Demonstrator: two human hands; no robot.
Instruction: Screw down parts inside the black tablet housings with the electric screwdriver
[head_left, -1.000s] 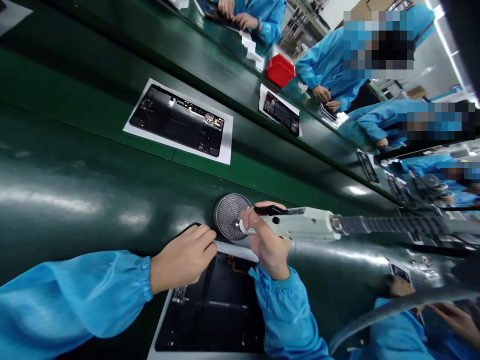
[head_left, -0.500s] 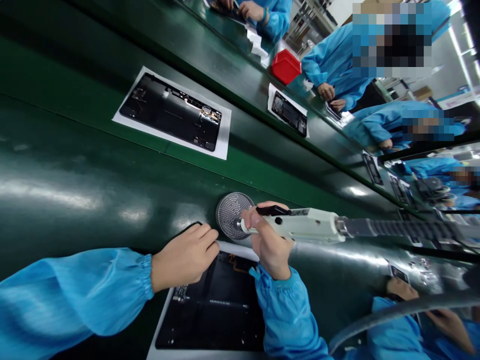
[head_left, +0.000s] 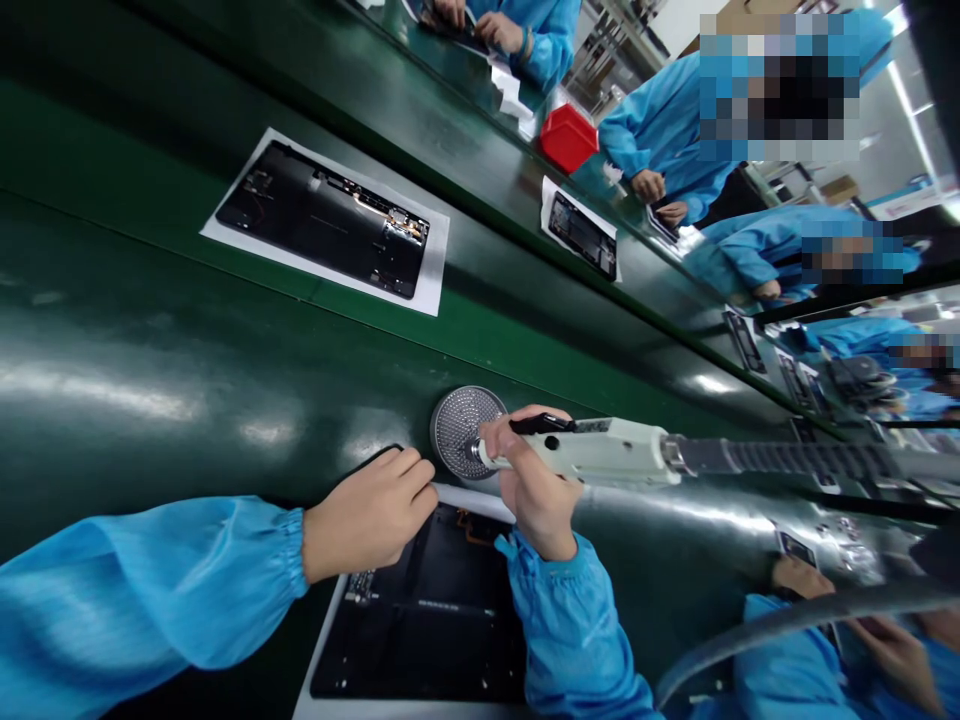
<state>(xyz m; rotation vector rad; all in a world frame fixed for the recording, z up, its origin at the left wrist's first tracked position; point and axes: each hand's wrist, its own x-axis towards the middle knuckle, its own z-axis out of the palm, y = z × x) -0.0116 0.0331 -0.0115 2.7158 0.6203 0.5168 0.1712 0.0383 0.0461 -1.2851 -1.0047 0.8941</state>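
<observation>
My right hand [head_left: 536,485] is wrapped around the pale electric screwdriver [head_left: 600,448], thumb and fingers closed near its front end, so part of the nose is covered. A bit of shiny metal shows over the round dimpled dish [head_left: 466,430], but I can't make out the very tip or whether it touches anything there. Behind my grip the grey ribbed sleeve [head_left: 795,458] runs off past the right edge.

My left hand [head_left: 371,515] rests curled at the upper left of the black panel [head_left: 427,640], knuckles up, fingertips out of sight; I can't tell whether it's pinching anything. A dark rounded edge [head_left: 384,452] pokes out beyond it, the rest hidden behind my knuckles.

The panel lies on a white sheet [head_left: 480,502] on the green tabletop [head_left: 225,400], just below the dish. My left hand covers one corner and my right sleeve [head_left: 577,630] hides its right side; the sheet is cut off at the bottom.

Farther off, another black panel [head_left: 322,220] lies fully in view. At lower right, a co-worker's hand [head_left: 802,578] is partly behind a blurry grey cable [head_left: 787,612].
</observation>
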